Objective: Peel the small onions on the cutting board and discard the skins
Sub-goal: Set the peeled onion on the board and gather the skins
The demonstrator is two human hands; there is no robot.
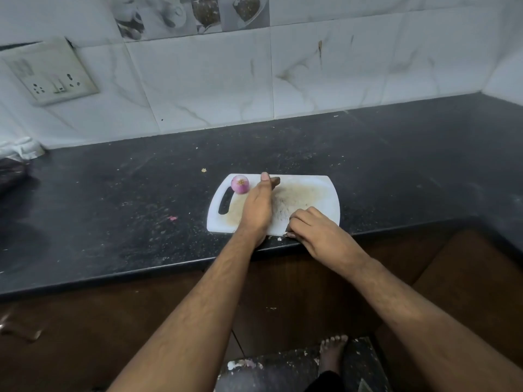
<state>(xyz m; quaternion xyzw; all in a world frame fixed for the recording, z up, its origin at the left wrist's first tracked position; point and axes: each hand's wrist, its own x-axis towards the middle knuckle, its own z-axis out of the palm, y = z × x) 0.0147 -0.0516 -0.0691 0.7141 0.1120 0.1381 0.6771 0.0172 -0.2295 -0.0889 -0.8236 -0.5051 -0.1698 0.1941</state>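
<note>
Black speckled stone counter [113,199] with glossy marble-look wall tiles [311,75] behind it, plus a grubby switch plate [48,72] upper left. Mid-frame sits a white plastic cutting board [325,190], rounded corners, handle slot on its left, stained tan in the middle. One small round purple onion [240,184] sits at the board's upper left corner. Left hand [259,206] lies stretched out flat just right of it, holding nothing. Right hand [314,227] is curled at the board's lower right edge; can't tell what it's pinching, if anything.
</note>
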